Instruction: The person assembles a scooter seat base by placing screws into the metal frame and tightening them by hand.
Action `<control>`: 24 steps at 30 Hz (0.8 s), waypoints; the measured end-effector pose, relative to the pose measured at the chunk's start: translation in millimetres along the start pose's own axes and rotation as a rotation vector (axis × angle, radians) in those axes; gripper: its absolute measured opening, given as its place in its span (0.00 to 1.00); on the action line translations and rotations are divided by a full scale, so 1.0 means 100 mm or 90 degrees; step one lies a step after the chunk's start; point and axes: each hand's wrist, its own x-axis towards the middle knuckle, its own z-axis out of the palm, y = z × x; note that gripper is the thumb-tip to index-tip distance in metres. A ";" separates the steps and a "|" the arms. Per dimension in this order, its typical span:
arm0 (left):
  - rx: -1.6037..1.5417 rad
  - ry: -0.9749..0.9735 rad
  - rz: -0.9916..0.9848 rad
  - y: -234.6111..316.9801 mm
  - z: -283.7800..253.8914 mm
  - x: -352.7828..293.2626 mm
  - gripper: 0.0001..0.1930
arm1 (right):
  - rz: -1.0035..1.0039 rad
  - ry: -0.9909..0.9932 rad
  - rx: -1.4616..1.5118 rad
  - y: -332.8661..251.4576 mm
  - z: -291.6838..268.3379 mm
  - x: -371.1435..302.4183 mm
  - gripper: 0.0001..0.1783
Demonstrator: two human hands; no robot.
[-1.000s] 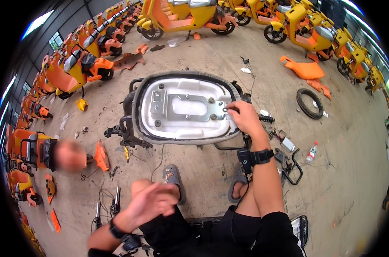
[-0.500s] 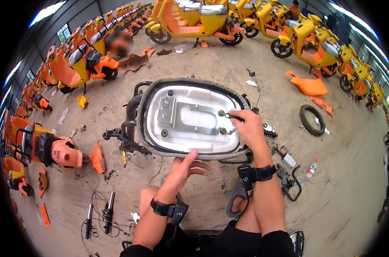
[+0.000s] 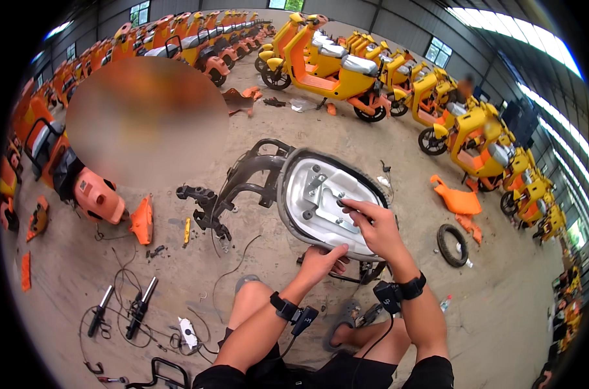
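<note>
The upturned seat [image 3: 342,180] lies under the right hand [image 3: 377,223], pinching a small dark piece [image 3: 340,202] best kept level, while the left hand [image 3: 320,264], its grip hidden from me, should steady the rim [image 3: 296,234].

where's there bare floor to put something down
Bare concrete opens right of the loose tyre; another patch lies between the upturned seat and the yellow scooter beyond. Lower left is crowded, with two silver-and-black struts and a white packet.
</note>
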 end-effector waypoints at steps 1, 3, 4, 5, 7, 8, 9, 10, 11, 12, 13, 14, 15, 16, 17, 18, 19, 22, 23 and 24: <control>-0.013 0.006 0.012 0.00 -0.02 -0.02 0.20 | -0.030 -0.014 -0.035 -0.03 0.05 0.11 0.16; -0.026 -0.022 -0.008 0.00 -0.01 0.00 0.20 | -0.079 -0.041 -0.140 0.04 0.15 0.27 0.15; -0.034 -0.033 -0.018 0.01 0.01 0.00 0.21 | -0.069 -0.042 -0.142 0.04 0.17 0.35 0.15; -0.035 -0.041 -0.026 0.06 -0.04 -0.01 0.22 | -0.054 -0.033 -0.127 0.02 0.28 0.42 0.15; -0.023 -0.048 -0.015 0.04 -0.01 -0.08 0.23 | -0.025 0.008 -0.083 0.13 0.44 0.49 0.15; -0.014 -0.057 -0.014 -0.01 -0.01 -0.03 0.23 | 0.012 0.011 -0.090 0.19 0.44 0.49 0.15; -0.021 -0.064 0.000 -0.01 -0.04 -0.06 0.24 | 0.004 0.000 -0.095 0.22 0.46 0.49 0.14; -0.022 -0.027 0.006 -0.04 -0.06 -0.05 0.24 | -0.002 -0.011 -0.101 0.25 0.47 0.49 0.14; 0.012 -0.015 0.030 0.01 -0.10 -0.08 0.24 | 0.006 -0.024 -0.118 0.23 0.47 0.49 0.13; 0.045 -0.005 0.053 0.07 -0.13 -0.12 0.24 | -0.008 -0.022 -0.123 0.21 0.48 0.47 0.14; 0.048 -0.004 0.050 0.07 -0.18 -0.14 0.24 | -0.012 -0.018 -0.123 0.22 0.53 0.45 0.14; 0.051 -0.012 0.055 0.09 -0.20 -0.13 0.24 | -0.020 -0.006 -0.131 0.20 0.52 0.46 0.14; 0.055 -0.020 0.058 0.09 -0.21 -0.13 0.23 | -0.047 0.017 -0.148 0.21 0.52 0.45 0.14; 0.061 -0.024 0.059 0.08 -0.20 -0.14 0.23 | -0.074 0.040 -0.165 0.24 0.55 0.44 0.14; 0.071 -0.021 0.063 0.11 -0.24 -0.15 0.23 | -0.107 0.063 -0.176 0.24 0.58 0.46 0.14; 0.081 -0.019 0.067 0.13 -0.25 -0.16 0.23 | -0.108 0.061 -0.193 0.22 0.57 0.48 0.14; 0.087 -0.014 0.073 0.15 -0.24 -0.17 0.22 | -0.108 0.058 -0.210 0.21 0.54 0.50 0.14; 0.132 0.006 0.075 0.15 -0.20 -0.18 0.22 | -0.087 0.029 -0.220 0.29 0.47 0.50 0.15; 0.135 0.012 0.075 0.13 -0.20 -0.17 0.21 | -0.100 0.026 -0.231 0.31 0.46 0.50 0.15; 0.138 0.018 0.075 0.11 -0.19 -0.16 0.21 | -0.111 0.022 -0.242 0.33 0.45 0.50 0.15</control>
